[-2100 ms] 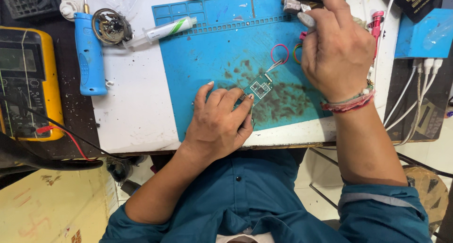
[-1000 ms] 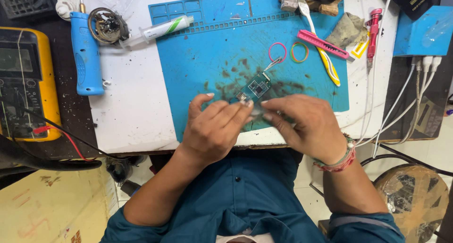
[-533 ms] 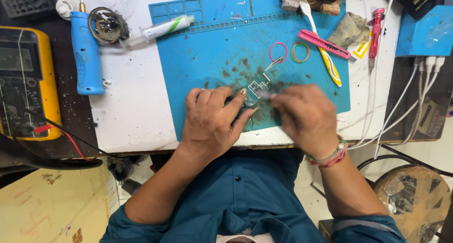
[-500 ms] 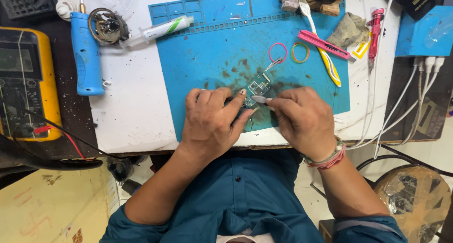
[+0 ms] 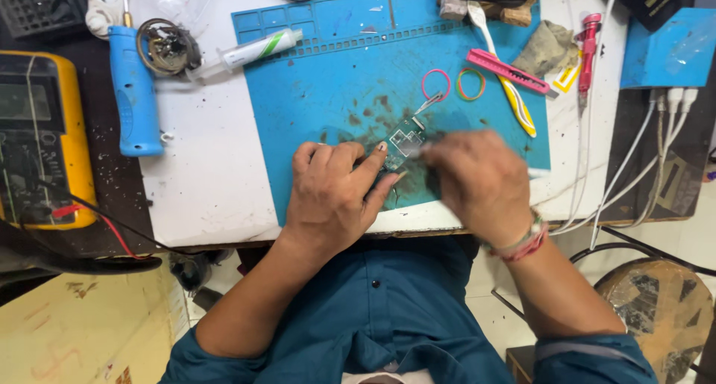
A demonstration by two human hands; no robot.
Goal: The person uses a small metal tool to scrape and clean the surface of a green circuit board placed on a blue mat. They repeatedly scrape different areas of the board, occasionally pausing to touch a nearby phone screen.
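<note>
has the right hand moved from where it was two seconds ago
Yes. The right hand was up at the far right corner of the blue mat; now it sits at the mat's near edge beside the small circuit board.

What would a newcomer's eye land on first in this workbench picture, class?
First, the two hands at the middle: the left hand pins a small green circuit board to the stained blue rubber work mat, while the blurred right hand works beside it. Next, the yellow multimeter at the far left and the blue handheld tool beside it.
</note>
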